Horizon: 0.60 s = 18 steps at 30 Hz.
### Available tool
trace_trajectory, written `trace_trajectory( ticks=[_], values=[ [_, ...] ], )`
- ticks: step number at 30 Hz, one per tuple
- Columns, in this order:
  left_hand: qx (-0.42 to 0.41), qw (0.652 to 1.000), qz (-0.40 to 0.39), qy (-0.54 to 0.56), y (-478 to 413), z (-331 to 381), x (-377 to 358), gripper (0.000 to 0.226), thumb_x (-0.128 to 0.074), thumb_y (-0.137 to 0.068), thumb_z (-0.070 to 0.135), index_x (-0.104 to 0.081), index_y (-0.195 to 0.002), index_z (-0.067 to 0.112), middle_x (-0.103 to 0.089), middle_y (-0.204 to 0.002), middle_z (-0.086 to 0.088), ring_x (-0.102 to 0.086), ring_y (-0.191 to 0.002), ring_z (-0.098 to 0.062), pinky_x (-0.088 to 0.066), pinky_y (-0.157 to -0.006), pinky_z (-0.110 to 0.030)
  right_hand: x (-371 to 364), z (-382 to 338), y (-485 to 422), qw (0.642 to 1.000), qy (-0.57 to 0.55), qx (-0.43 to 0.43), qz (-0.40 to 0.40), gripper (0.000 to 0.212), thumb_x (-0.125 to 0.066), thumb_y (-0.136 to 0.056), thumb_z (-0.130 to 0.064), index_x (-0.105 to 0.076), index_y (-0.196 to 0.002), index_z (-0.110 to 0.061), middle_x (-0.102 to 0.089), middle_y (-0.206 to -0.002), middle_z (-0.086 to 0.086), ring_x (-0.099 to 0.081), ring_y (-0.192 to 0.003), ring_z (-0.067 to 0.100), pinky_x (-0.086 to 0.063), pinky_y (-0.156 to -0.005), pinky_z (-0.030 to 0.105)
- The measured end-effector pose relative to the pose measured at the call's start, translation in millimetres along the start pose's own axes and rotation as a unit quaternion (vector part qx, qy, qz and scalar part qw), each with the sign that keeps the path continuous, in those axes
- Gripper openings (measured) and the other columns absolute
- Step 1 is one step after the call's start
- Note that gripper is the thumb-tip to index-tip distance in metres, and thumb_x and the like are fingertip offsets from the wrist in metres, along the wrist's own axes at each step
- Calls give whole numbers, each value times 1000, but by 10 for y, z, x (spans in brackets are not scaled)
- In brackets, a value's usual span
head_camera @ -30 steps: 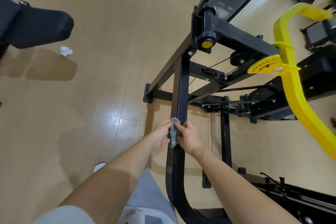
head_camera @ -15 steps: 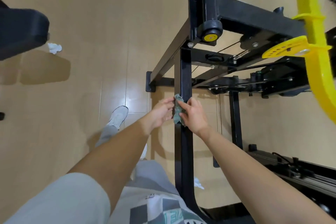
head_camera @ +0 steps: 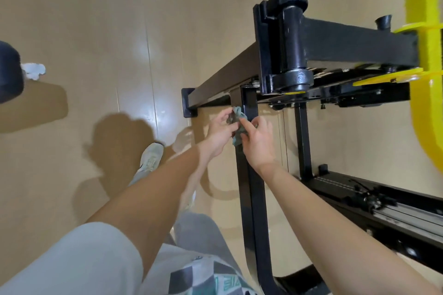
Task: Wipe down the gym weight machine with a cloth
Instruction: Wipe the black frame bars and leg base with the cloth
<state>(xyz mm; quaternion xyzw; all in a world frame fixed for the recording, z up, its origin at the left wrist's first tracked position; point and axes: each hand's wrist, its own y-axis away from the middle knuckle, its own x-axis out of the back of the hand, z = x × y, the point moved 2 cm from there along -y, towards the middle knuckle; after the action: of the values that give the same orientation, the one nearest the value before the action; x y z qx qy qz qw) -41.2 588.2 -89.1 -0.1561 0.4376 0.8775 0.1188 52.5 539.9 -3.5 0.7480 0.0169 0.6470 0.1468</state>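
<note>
A black weight machine frame fills the right half, with a vertical black post (head_camera: 251,199) running down the middle. A small grey-green cloth (head_camera: 237,124) is bunched against the upper part of that post, just below the crossbeam (head_camera: 223,79). My left hand (head_camera: 219,130) pinches the cloth from the left. My right hand (head_camera: 257,142) grips it from the right, its fingers curling round the post. Much of the cloth is hidden between my hands.
A yellow curved arm (head_camera: 426,79) hangs at the far right. A black pivot cylinder (head_camera: 291,38) sits above the post. A rail with cables (head_camera: 374,201) runs at lower right. A dark pad (head_camera: 9,72) and a crumpled white tissue (head_camera: 33,70) are at left on the tan floor.
Both hands have slid the cloth up the post towards the crossbeam. The view has moved closer and tilted, and my left foot has stepped forward.
</note>
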Motion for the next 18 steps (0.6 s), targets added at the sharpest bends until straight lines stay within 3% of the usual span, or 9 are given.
trace_trajectory(
  ticks=[4, 8, 11, 13, 16, 18],
  values=[
    [-13, 1000, -8, -3, -196, 222, 1, 53, -69, -93, 1, -57, -140, 20, -64, -126, 6, -62, -117, -14, -56, -98, -35, -53, -129, -187, 999, 3, -48, 25, 54, -63, -87, 5, -56, -138, -11, -51, -119, 20, -49, -104, 35, -46, -80, 37],
    [-34, 999, -6, -16, -324, 442, 16, 60, -69, -92, -1, -51, -146, 17, -62, -130, 7, -61, -116, -13, -55, -83, -14, -108, -186, -327, 996, 2, -85, 38, 61, -60, -89, 6, -51, -145, -15, -49, -129, 21, -47, -109, 36, -47, -87, 40],
    [-42, 998, -16, -44, -311, 521, 8, 60, -69, -93, 1, -50, -147, 19, -63, -126, 9, -62, -120, -16, -55, -94, -24, -128, -169, -316, 995, 6, -88, 52, 62, -59, -90, 4, -47, -147, -19, -50, -122, 17, -47, -102, 33, -48, -84, 41],
    [-43, 996, -13, -78, -223, 469, 34, 48, -68, -93, 3, -56, -139, 15, -66, -121, 4, -65, -115, -19, -56, -94, -31, -135, -120, -228, 995, -13, -88, 48, 59, -59, -90, 1, -48, -145, -18, -51, -113, 14, -46, -96, 31, -49, -78, 44],
    [-34, 989, -30, -139, 46, 371, 33, 27, -70, -94, 11, -62, -120, 11, -70, -111, -6, -70, -103, -21, -58, -80, -28, -141, -32, 13, 990, -67, -114, 50, 49, -61, -92, -4, -54, -141, -11, -54, -103, 15, -48, -92, 31, -48, -73, 44],
    [-45, 979, -59, -187, 227, 311, 32, 12, -72, -93, 8, -64, -98, 15, -70, -92, -5, -71, -81, -8, -57, -69, -23, -153, 37, 217, 984, -113, -125, 59, 43, -64, -91, -3, -59, -134, -6, -58, -102, 16, -53, -93, 33, -49, -77, 44]
  ],
)
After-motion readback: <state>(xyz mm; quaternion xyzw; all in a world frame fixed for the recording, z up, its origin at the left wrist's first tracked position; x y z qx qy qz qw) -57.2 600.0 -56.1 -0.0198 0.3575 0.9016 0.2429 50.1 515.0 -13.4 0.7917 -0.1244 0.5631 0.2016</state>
